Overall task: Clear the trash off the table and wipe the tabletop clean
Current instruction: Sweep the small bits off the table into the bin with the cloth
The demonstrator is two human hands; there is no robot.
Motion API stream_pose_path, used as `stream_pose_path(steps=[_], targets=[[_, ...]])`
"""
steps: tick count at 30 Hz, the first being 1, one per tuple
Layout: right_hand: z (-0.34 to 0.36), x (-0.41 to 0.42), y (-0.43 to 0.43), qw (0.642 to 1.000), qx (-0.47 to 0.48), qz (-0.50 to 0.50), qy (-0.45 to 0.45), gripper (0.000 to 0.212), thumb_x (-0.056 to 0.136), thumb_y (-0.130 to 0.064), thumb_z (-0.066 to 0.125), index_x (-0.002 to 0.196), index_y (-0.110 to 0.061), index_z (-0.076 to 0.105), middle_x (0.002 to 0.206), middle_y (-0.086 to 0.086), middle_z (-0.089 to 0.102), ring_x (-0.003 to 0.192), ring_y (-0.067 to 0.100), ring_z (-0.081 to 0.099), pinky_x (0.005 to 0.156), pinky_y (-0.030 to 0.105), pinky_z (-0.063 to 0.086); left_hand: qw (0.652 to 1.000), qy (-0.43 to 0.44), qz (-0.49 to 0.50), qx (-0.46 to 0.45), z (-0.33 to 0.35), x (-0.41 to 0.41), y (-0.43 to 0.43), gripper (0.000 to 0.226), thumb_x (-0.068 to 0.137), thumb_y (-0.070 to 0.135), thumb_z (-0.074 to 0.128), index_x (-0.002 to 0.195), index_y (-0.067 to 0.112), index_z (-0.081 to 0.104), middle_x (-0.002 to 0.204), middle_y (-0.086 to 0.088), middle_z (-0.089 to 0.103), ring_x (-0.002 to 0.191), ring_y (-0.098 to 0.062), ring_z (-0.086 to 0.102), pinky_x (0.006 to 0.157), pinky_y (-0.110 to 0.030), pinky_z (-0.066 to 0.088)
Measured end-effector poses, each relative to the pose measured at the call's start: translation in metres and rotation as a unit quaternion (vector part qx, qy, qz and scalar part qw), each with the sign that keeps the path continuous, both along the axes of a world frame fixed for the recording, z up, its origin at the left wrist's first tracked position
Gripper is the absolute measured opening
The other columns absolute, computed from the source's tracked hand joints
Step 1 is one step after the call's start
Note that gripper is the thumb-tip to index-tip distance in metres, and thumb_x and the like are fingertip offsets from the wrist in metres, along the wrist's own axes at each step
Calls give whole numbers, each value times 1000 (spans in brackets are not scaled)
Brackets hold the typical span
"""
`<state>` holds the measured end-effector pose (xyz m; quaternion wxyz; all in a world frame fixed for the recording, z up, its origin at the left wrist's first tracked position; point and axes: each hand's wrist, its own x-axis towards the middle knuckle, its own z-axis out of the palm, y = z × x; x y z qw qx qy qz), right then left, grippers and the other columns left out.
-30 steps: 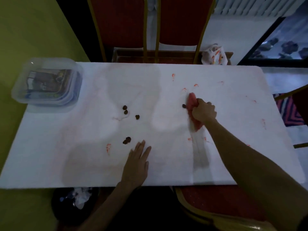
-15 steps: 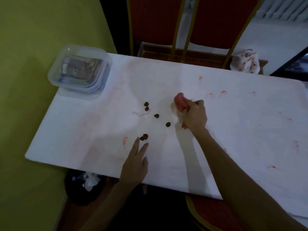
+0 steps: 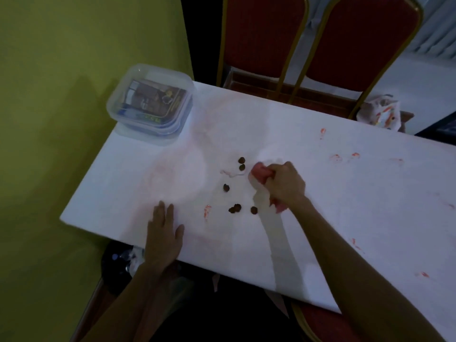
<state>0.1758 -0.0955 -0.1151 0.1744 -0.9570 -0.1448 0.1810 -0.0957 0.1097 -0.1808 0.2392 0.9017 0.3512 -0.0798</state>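
Pink cloth [image 3: 261,174] lay on the table [image 3: 357,218], long axis running far-left to near-right, gripped in the curled right hand [image 3: 283,185]; the left hand [image 3: 162,233] rested flat beside it, fingers straight.

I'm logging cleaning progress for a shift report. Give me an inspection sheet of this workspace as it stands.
Surface: white table, red smears across it, mostly toward the right; faint pinkish wipe marks.
Job's things: pink cloth bunched in the right hand; dark crumbs scattered just left of it; black bin holding trash under the near-left edge.
Clutter: lidded clear plastic container on the far-left corner.
Hands: right hand grips the cloth on the tabletop; left hand rests flat near the front edge.
Cables: nothing seen.
Surroundings: two red chairs behind the table, stained crumpled paper on one seat; green wall at left.
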Motion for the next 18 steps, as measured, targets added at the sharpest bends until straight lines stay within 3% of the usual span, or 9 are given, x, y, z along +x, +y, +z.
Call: stream_pose_path(steps=[3, 6, 10, 14, 18], targets=[[9, 34, 22, 999, 10, -11, -48, 38, 91, -23, 49, 126, -29, 63, 110, 9, 55, 88, 29, 64, 80, 42, 57, 1000, -7, -14, -8, -2, -1, 2, 68, 100, 39, 37, 157, 9, 17, 166, -13, 0, 153, -31, 0, 121, -48, 8], [0, 41, 50, 999, 4, 34, -32, 41, 94, -28, 54, 134, -32, 57, 112, 11, 49, 99, 34, 59, 83, 43, 55, 1000, -3, -13, -19, -5, -2, 4, 73, 94, 44, 32, 157, 10, 17, 166, -12, -1, 153, -30, -1, 121, -48, 7], [-23, 13, 69, 994, -9, 108, -25, 44, 89, -26, 64, 131, -39, 59, 123, 8, 50, 111, 34, 48, 90, 43, 47, 999, -17, -19, -20, -7, -6, 6, 71, 97, 42, 35, 157, 10, 17, 165, -10, -3, 153, -27, -3, 121, -46, 4], [-15, -28, 63, 961, -18, 276, -24, 34, 93, -24, 60, 124, -37, 66, 127, 2, 53, 113, 28, 44, 95, 41, 40, 1000, -19, -21, -3, -7, -6, 5, 72, 95, 46, 30, 156, 10, 20, 165, -11, 3, 153, -29, 2, 121, -45, 3], [-10, -45, 25, 942, -25, 336, 2, 34, 85, -14, 66, 108, -37, 74, 121, -3, 59, 107, 23, 48, 88, 39, 44, 999, -21, -31, 6, -13, -9, 6, 77, 92, 55, 17, 156, 11, 21, 165, -12, 6, 152, -29, 5, 120, -48, 7]])
